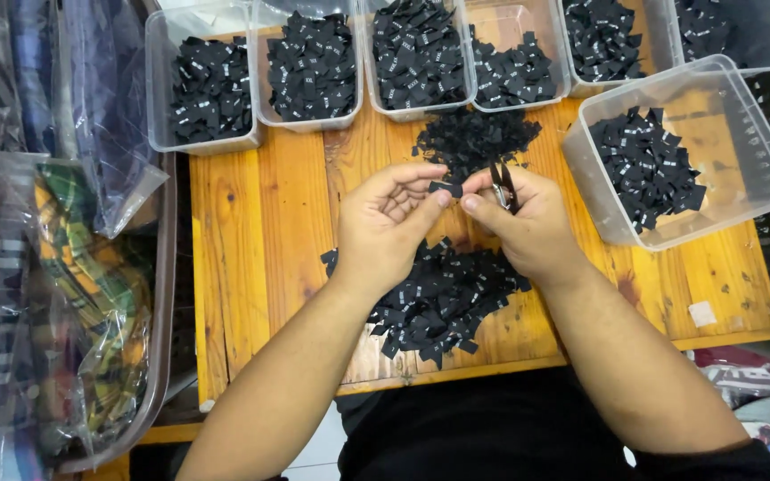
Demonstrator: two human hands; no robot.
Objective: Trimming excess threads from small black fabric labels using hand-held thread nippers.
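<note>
Label (445, 188), a small black fabric piece, is pinched between the thumb and forefinger of the left hand (391, 223) and the fingertips of the right hand (528, 223), just above the middle of the wooden table (260, 240). Both hands are closed on it from opposite sides, the fingertips almost meeting. Small snips (503, 185) with dark blades are also gripped in the right hand, tucked against the palm and pointing up beside the label.

A loose heap (443, 298) of the same black labels lies on the table beneath the wrists, and a smaller pile (474, 138) lies just beyond the hands. Along the far edge a row of clear tubs (211, 89) is set, each holding sorted black labels with white marks. A larger clear tub (679, 151) stands tilted at the right, partly filled with labels. At the left, a brown bin (164, 294) is packed with clear plastic bags (91, 267) of folded cloth, some green and patterned. A dark garment is seen at the bottom edge, between the forearms.
</note>
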